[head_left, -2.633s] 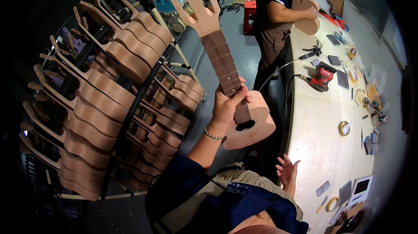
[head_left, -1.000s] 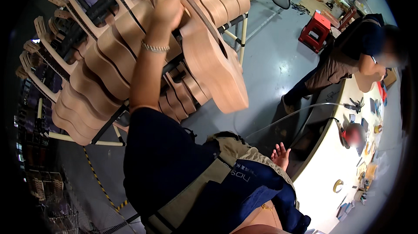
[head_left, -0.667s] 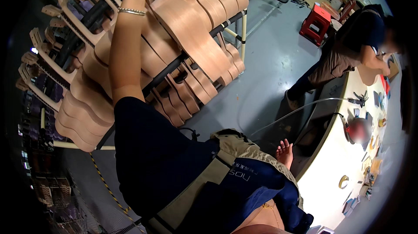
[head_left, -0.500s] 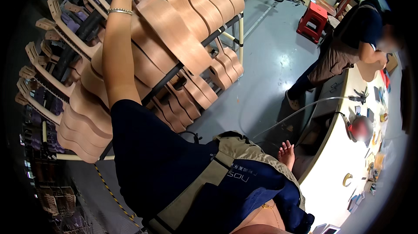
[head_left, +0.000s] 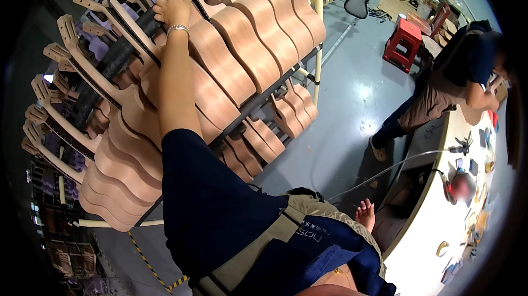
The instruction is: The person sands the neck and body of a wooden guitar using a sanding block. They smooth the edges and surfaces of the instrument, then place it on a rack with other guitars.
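Note:
My left hand (head_left: pixel 173 10), with a bead bracelet at the wrist, reaches over the rack among the necks. Its fingers are spread and nothing shows gripped in it; whether the fingertips touch a neck is hard to tell. Just beneath and beside it stand unfinished pale-wood guitars (head_left: pixel 234 56), leaning side by side with their necks up. One guitar neck (head_left: pixel 129 21) rises to the left of the hand. My right hand (head_left: pixel 365 215) hangs by my side near the workbench, empty, with fingers apart and slightly bent.
The rack has black padded bars (head_left: pixel 264 95) and a cream upright post (head_left: pixel 318 37); more guitar bodies (head_left: pixel 294 106) sit on a lower tier. At right stands a long pale workbench (head_left: pixel 418 230) with tools, and a co-worker (head_left: pixel 440 87) bends over it. A red stool (head_left: pixel 402 44) stands beyond.
The guitar that jutted out, tilted, with my left hand at its neck now stands in line with the others. My left hand has let go and its fingers have spread. The view has shifted slightly.

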Tool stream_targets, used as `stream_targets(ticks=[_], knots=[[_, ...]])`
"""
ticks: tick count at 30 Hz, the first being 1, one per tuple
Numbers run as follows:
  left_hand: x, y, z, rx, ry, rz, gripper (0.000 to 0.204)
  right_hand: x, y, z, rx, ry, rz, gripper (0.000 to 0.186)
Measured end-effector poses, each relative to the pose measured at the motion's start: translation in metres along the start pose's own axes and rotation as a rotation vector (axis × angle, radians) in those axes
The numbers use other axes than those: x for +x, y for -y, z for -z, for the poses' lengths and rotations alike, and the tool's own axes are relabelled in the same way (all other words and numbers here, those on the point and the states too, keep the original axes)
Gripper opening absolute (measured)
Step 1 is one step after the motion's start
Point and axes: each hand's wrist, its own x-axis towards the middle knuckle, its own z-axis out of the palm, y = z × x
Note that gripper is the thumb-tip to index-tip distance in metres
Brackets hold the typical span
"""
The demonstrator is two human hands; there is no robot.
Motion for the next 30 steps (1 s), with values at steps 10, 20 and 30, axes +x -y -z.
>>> stream_targets(ticks=[10,20,30], knots=[[0.005,0.013,0.079,-0.089,-0.611,-0.346,0.100,0.004,-0.009,-0.005,0.044,0.007,-0.054,0.041],[-0.031,-0.040,0.026,-0.069,0.207,0.151,0.081,-0.012,0.028,-0.054,-0.008,0.003,0.042,0.037],[0.001,0.007,-0.005,-0.128,0.489,0.117,0.084,0.012,0.006,-0.028,0.015,0.001,-0.019,0.035]])
